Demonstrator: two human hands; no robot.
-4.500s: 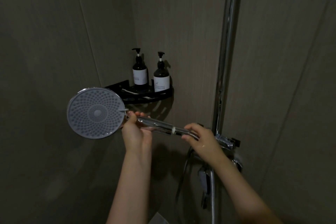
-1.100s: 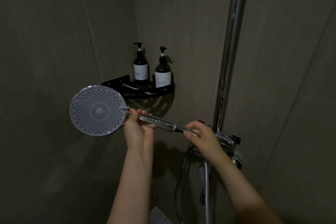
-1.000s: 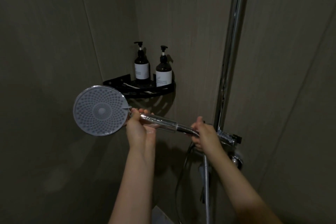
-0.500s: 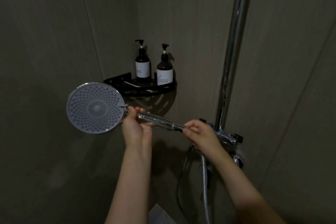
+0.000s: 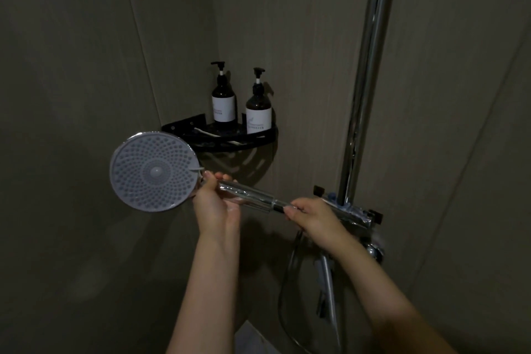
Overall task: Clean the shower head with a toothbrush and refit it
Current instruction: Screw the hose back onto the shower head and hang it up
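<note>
Left hand (image 5: 216, 204) grips shower head (image 5: 153, 171) handle near the disc. Right hand (image 5: 313, 217) pinches the handle's base at the hose (image 5: 287, 276) joint.

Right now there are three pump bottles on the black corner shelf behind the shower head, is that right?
Not quite: the head view shows two pump bottles on the black corner shelf, not three. They do stand behind the shower head.

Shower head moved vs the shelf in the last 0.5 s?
No. The shower head sits just below-left of the shelf, as before; both hands hold its handle.
</note>
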